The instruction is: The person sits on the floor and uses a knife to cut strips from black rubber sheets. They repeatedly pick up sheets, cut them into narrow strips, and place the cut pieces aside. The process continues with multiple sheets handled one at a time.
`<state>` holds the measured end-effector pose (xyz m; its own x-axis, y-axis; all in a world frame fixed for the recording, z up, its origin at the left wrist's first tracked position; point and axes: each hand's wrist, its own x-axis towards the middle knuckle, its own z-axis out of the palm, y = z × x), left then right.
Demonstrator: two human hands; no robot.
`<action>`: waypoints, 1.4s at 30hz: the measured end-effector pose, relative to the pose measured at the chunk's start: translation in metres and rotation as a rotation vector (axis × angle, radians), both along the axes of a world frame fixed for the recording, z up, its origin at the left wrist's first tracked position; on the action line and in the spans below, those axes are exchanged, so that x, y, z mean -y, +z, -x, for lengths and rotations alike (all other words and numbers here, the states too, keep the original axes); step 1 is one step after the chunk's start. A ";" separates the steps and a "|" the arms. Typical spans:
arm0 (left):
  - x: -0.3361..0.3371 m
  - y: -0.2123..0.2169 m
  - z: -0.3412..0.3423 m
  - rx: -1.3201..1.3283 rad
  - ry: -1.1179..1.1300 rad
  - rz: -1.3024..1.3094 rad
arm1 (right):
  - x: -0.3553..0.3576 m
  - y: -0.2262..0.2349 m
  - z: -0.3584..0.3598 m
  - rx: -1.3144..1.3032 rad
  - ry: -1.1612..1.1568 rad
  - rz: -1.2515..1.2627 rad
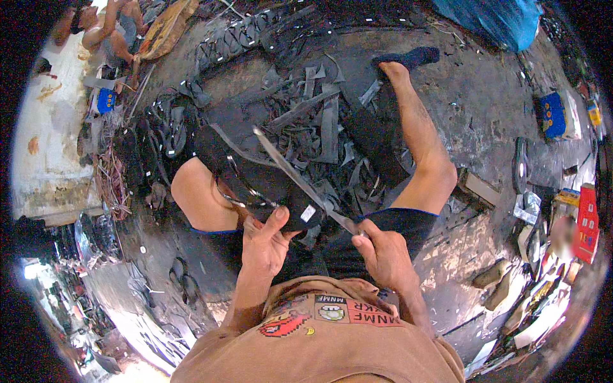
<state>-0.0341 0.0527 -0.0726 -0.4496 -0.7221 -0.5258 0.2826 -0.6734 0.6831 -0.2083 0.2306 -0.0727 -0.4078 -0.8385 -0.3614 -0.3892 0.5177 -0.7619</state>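
Observation:
A black sandal with shiny dark straps and a white label near its heel lies over my lap, its toe pointing away to the left. My left hand grips it at the heel end, the thumb on top and the fingers beneath, partly hidden. In my right hand is a long knife, the fist wrapped round its handle. The blade slants up and left across the sandal's right edge; whether it touches cannot be told. Beyond them lies a heap of black rubber offcuts between my bent legs.
Several black sandals are piled at the left, and more lie in a row at the far side. A blue plastic bag is at the far right. Another person sits at the far left. A red box stands at the right.

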 end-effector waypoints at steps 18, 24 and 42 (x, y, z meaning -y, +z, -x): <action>0.169 0.055 0.018 -0.259 0.601 0.325 | -0.055 -0.079 0.096 0.435 -1.196 0.441; -0.021 -0.187 0.220 0.936 -0.383 0.559 | -0.110 -0.081 0.111 0.304 -1.393 0.457; 0.044 -0.020 0.111 -0.109 -0.312 0.028 | -0.076 -0.071 0.088 0.428 -1.303 0.615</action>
<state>-0.1451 0.0084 -0.0924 -0.7039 -0.5544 -0.4440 0.1386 -0.7203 0.6797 -0.2968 0.3063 -0.1440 -0.9244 -0.0425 -0.3791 0.3814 -0.1174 -0.9169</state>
